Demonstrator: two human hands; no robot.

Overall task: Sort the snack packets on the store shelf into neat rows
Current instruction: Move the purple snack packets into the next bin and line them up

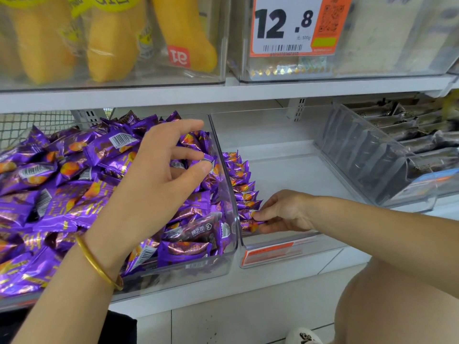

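**Pinched packet sits at 11 o'clock from the row end, with a bin wall between**

I find the packet (207, 158) in hand lifted at the right edge of the loose purple heap (62, 184), inside the left bin (173, 276). The left hand (159, 175) pinches it between thumb and forefinger; the other fingers are spread above it. Its long axis I cannot tell, as most of it is covered.

The row (242, 184) stands in the middle bin (298, 175), tight against that bin's left wall, and runs from 12 to 6 o'clock. The right hand (283, 212) holds the front packet (248, 224), thumb above and fingers beneath, seemingly clamped on it.

My judgement is that the pinched packet must travel toward 5 o'clock, over the dividing wall. The right hand is nearer the row, so it steadies while the left delivers.
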